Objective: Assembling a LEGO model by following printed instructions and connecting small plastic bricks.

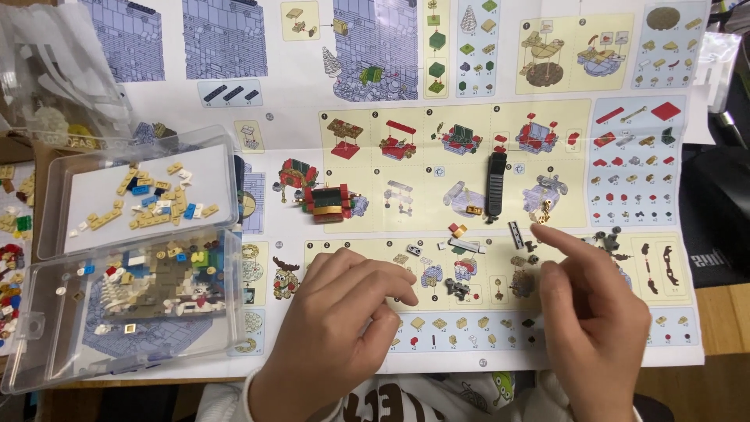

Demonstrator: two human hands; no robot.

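Left hand [344,328]: grip narrow, fingers curled down, thumb and forefinger nearly pinched. Cannot tell whether a piece sits between them. Fingertips rest on the instruction sheet [437,70], near its lower edge.

Right hand [598,312]: grip loose and holding nothing, forefinger stretched out flat, other fingers half bent. The fingertip ends just beside a small gold stud piece [542,211] and close to a short dark bar piece [516,234].

Loose small bricks [461,258] lie between the two hands on the sheet: red, white, grey and tan bits, hard glossy plastic, blocky with studs. They sit just ahead of the left fingertips and left of the right forefinger, not touched by either.

Black brick separator tool [497,186] lies further up the sheet, long, ribbed, standing lengthwise above the loose bricks. Well apart from the left hand, near the right fingertip.

Partly built red and green model [326,201] sits on the sheet, up and left of the left hand, apart from it.

The sheet is thin glossy paper, printed with step panels in pale yellow, spread flat over the desk [723,320], wood showing at the right edge.

Far left: two clear plastic trays, rigid, rounded corners. Upper tray [141,191] holds tan, blue and white flat pieces. Lower tray [125,305] holds mixed coloured pieces and overlaps the sheet's left edge, just beside the left hand. Crumpled clear bags [55,70] at top left.
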